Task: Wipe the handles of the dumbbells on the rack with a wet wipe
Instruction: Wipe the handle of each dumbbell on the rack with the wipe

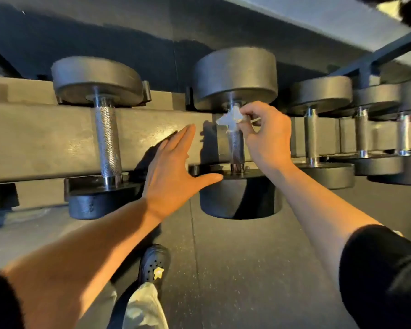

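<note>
Black dumbbells with knurled chrome handles lie across a rack. My right hand (266,136) pinches a crumpled white wet wipe (230,119) against the far end of the middle dumbbell's handle (236,148), just below its far weight head (235,77). My left hand (173,172) is flat with straight fingers, resting on the rack beam (45,138) between that dumbbell and the left dumbbell's handle (108,141); its thumb reaches toward the middle dumbbell's near head (240,198).
More dumbbells (312,136) line the rack to the right. A dark upper shelf (294,17) hangs overhead. Below is dark speckled rubber floor (247,269), with my black shoe (154,262) and light trouser leg (142,307).
</note>
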### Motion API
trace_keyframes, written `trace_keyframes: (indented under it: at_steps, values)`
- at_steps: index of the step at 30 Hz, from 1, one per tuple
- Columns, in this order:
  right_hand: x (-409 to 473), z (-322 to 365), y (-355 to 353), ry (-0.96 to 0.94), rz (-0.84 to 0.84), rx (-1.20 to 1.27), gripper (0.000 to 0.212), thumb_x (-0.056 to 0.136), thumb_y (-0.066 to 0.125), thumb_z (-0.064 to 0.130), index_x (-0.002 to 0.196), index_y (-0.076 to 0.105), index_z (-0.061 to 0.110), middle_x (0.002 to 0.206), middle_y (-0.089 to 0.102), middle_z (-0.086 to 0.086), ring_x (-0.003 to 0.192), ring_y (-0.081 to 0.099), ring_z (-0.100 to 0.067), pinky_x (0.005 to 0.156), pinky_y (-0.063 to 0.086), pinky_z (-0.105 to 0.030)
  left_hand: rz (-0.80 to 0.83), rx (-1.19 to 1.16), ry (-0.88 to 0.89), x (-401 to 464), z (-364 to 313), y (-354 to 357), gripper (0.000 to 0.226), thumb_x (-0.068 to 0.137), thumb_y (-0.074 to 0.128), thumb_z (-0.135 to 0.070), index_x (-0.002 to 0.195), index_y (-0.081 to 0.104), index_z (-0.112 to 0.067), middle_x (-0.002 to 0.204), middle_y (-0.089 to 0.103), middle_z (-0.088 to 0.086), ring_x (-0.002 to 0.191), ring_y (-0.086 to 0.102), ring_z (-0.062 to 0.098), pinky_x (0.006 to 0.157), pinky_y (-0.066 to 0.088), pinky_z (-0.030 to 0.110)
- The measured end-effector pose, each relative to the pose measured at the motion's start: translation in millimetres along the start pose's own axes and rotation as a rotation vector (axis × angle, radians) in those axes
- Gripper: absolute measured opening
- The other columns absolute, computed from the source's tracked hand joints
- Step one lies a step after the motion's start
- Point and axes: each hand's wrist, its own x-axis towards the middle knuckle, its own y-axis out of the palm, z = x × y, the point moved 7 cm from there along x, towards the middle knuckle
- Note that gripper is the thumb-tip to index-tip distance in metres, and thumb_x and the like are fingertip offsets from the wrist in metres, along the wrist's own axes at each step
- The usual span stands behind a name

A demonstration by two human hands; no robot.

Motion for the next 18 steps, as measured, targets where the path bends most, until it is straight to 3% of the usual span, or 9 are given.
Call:
trace_keyframes:
  at_steps: [4,7,10,15,18]
  values:
    - [8,21,10,-0.170,0.066,-0.133,0.020,0.084,0.062,0.002,0.102,0.065,0.010,0.100,0.066,-0.005,0.099,0.057,-0.018,0.081,0.045,-0.027,0.071,-0.022,0.041,8,-5,0,0.117,0.063,0.074,-0.059,0.153,0.009,-0.021,0.159,0.011,-0.008,0.142,0.010,0.006,0.119,0.015,0.037]
    - [13,28,20,-0.284,0.113,-0.264,0.019,0.081,0.060,-0.001,0.096,0.068,0.009,0.096,0.065,-0.009,0.095,0.057,-0.022,0.074,0.050,-0.032,0.119,-0.008,0.078,10,-6,2,0.123,0.062,0.079,-0.054,0.152,0.002,-0.021,0.159,0.003,-0.010,0.140,0.004,0.000,0.118,0.010,0.032]
    - [12,22,30,-0.276,0.245,-0.317,0.018,0.081,0.061,-0.001,0.094,0.070,0.008,0.097,0.059,-0.012,0.091,0.058,-0.027,0.071,0.051,-0.035,0.148,-0.015,0.093,10,-4,5,0.124,0.062,0.080,-0.051,0.152,0.000,-0.022,0.159,-0.001,-0.012,0.131,-0.002,-0.010,0.116,0.007,0.027]
    - [-6,18,32,-0.249,0.414,-0.298,0.020,0.080,0.060,-0.004,0.092,0.071,0.008,0.091,0.056,-0.012,0.087,0.057,-0.029,0.074,0.046,-0.032,0.131,0.002,0.094,11,-2,5,0.125,0.061,0.081,-0.053,0.152,0.002,-0.021,0.160,0.000,-0.010,0.133,-0.001,-0.008,0.115,0.008,0.025]
    - [-19,10,28,-0.201,0.493,-0.262,0.020,0.082,0.062,-0.001,0.092,0.072,0.013,0.087,0.058,-0.003,0.081,0.050,-0.013,0.075,0.040,-0.019,0.149,-0.030,0.086,9,-1,7,0.122,0.062,0.081,-0.051,0.152,0.004,-0.023,0.160,0.003,-0.010,0.144,0.006,0.006,0.115,0.013,0.027]
